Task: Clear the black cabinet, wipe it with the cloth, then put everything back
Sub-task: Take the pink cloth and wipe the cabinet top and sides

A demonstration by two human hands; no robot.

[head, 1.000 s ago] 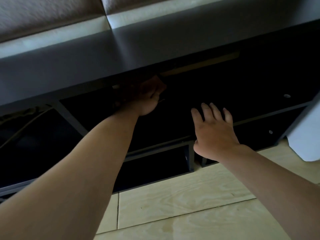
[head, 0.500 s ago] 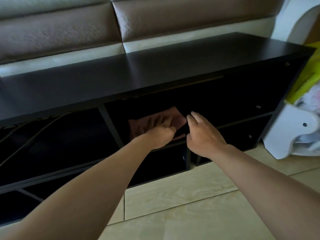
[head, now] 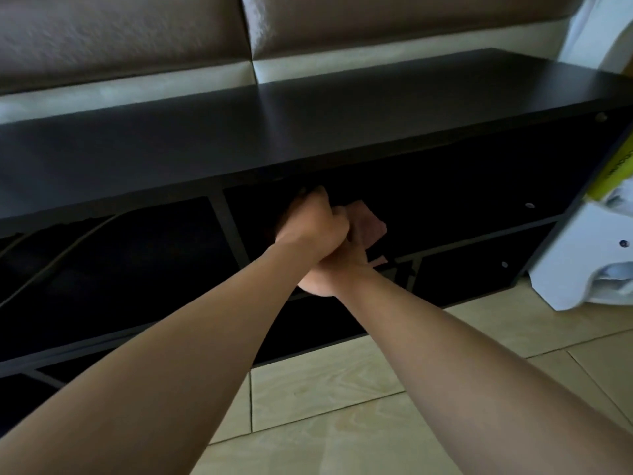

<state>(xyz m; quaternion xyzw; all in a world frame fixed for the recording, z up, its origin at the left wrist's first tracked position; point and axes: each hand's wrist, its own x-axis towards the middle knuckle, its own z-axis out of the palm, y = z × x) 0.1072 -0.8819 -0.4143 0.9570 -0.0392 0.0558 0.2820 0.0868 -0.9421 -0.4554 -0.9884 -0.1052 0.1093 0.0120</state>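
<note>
The cloth, a dull pink-brown rag, sits bunched inside the black cabinet, in the upper middle compartment, just right of the upright divider and above the front edge of the shelf board. Only its right part shows, and a small corner of it pokes out lower down near the shelf's front edge.

The left hand is curled into a fist around the cloth, knuckles towards the dark back of the compartment, with the fabric coming out right beside its fingers. The right hand lies directly beneath the left wrist, touching it, and reaches up to the same bunch of cloth. Its fingers are hidden by the left hand, so whether it grips the cloth or only rests against it cannot be told. Both bare forearms cross in front of the lower compartments.

The cabinet's long top is bare and faintly glossy. In the left compartment a cable runs diagonally through the shadow. Behind the cabinet's rear edge stand padded brown panels with a pale band below them. At the cabinet's right end, a white plastic object stands on the floor just beside it, with something yellow-green above. Pale wood-patterned floor tiles run along the cabinet's front.
</note>
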